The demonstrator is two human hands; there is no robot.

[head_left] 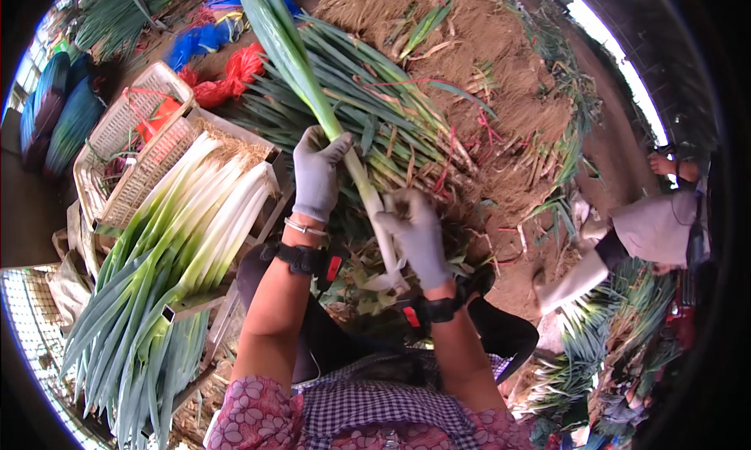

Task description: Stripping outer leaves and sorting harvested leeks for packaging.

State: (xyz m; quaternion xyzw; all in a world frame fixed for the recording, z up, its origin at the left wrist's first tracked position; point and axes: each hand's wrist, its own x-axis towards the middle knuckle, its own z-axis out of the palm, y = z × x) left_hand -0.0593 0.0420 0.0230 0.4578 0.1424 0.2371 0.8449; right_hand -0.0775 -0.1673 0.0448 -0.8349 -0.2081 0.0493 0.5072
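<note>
Left hand (317, 176) around leek (314, 96); right hand (420, 235) alongside

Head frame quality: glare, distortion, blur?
Head view: fisheye bends the bright strip at upper right, which looks blown out; in the same view, corners go black, the right hand seems slightly soft, and the held leek is fairly clear.

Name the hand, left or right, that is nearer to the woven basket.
Left. The left hand, gripping the leek, is right of the basket; the right hand, by the leek's lower stalk, is farther right.
</note>
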